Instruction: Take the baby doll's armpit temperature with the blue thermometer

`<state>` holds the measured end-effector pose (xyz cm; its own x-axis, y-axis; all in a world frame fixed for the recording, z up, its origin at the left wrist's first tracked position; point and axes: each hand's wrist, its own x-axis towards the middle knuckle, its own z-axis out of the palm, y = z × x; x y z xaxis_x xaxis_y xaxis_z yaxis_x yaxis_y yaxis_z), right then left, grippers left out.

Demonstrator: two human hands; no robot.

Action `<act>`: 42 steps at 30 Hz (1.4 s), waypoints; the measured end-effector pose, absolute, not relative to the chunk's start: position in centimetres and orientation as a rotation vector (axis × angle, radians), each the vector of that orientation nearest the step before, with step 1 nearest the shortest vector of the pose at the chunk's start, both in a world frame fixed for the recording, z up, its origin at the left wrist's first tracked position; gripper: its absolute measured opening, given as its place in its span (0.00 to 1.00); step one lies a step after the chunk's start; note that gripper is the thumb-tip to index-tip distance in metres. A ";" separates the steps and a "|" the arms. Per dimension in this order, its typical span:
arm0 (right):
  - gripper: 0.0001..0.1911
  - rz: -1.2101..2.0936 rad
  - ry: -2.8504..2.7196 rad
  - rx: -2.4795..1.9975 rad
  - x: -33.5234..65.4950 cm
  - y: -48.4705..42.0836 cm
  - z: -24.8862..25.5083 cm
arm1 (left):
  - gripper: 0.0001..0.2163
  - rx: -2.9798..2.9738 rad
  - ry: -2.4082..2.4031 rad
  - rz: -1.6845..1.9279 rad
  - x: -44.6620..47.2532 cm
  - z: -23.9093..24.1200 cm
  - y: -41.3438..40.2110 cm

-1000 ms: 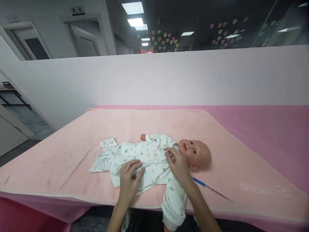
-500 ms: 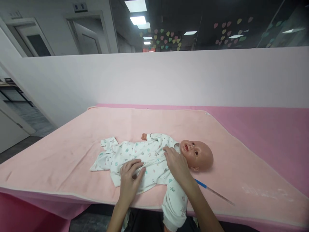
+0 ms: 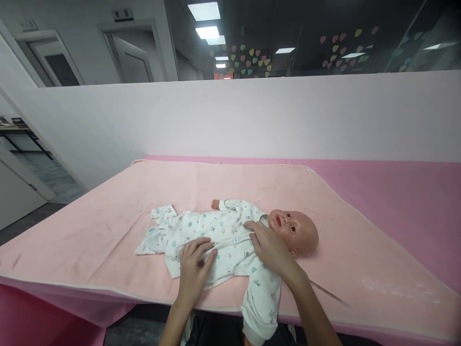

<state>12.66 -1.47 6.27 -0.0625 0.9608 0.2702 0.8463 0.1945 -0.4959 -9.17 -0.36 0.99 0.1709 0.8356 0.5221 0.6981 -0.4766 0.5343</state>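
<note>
A baby doll (image 3: 295, 231) lies on its back, head to the right, in a white printed baby outfit (image 3: 223, 226). My left hand (image 3: 196, 259) is at the near side of the outfit's middle, thumb and index finger closed on a fold of its cloth. Over the upper chest, my right hand (image 3: 268, 245) touches the outfit by the collar, its thumb and index finger apart. One sleeve (image 3: 261, 302) hangs over the table's near edge. The doll's other arm ends in a small bare hand (image 3: 215, 204) on the far side.
A peach blanket (image 3: 108, 211) covers the table, over a pink cloth (image 3: 396, 202). Partly hidden by my right forearm lies a thin stick-like object (image 3: 331, 294). Behind the table stands a white wall (image 3: 230, 120) with dark glass above.
My right hand has shifted slightly right across the chest, its thumb now showing apart from the index finger. The forearm now covers the thin object's blue part. My left hand stays put.
</note>
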 end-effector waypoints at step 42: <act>0.14 0.176 -1.729 -1.424 5.2 -1.6 2.1 | 0.12 2.327 1.532 1.027 -8.6 1.8 -1.1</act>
<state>5.15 -1.59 2.13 0.0272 0.8540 0.5196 0.7316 0.3372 -0.5925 -8.58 -1.06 1.78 0.2342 0.8619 0.4497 0.7433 -0.4569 0.4887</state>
